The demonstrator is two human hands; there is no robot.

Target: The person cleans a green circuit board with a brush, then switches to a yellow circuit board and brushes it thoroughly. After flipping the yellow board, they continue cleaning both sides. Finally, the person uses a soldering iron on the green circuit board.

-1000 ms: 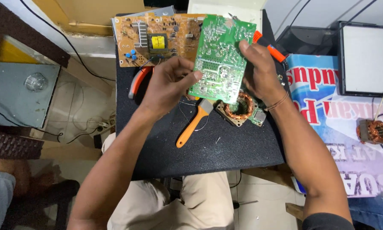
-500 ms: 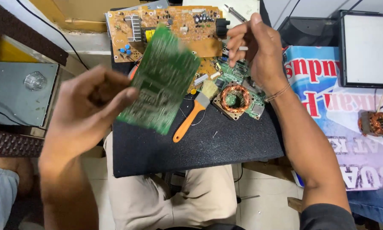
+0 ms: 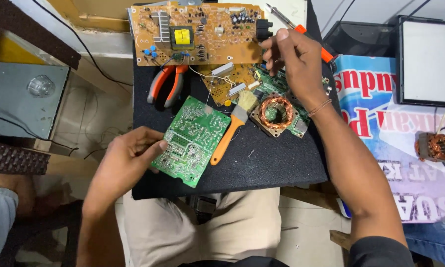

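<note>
My left hand (image 3: 126, 160) holds a green circuit board (image 3: 191, 141) by its left edge, solder side up, low over the front left of the black foam mat (image 3: 277, 165). My right hand (image 3: 294, 62) hovers at the back right of the mat with fingers curled near a soldering iron with an orange handle (image 3: 301, 30); whether it grips the iron I cannot tell. An orange-handled brush (image 3: 230, 131) lies just right of the green board. A copper coil on a small board (image 3: 276, 112) sits below my right wrist.
A large tan circuit board (image 3: 197, 32) lies at the back of the mat, orange-handled pliers (image 3: 165, 84) in front of it. A printed banner (image 3: 405, 133), a second copper coil (image 3: 435, 147) and a white-faced box (image 3: 427, 62) are at right. A grey metal case (image 3: 19, 101) is at left.
The green board, held up with both hands before, came down and left in my left hand alone to the mat. My right hand let go and moved up toward the soldering iron.
</note>
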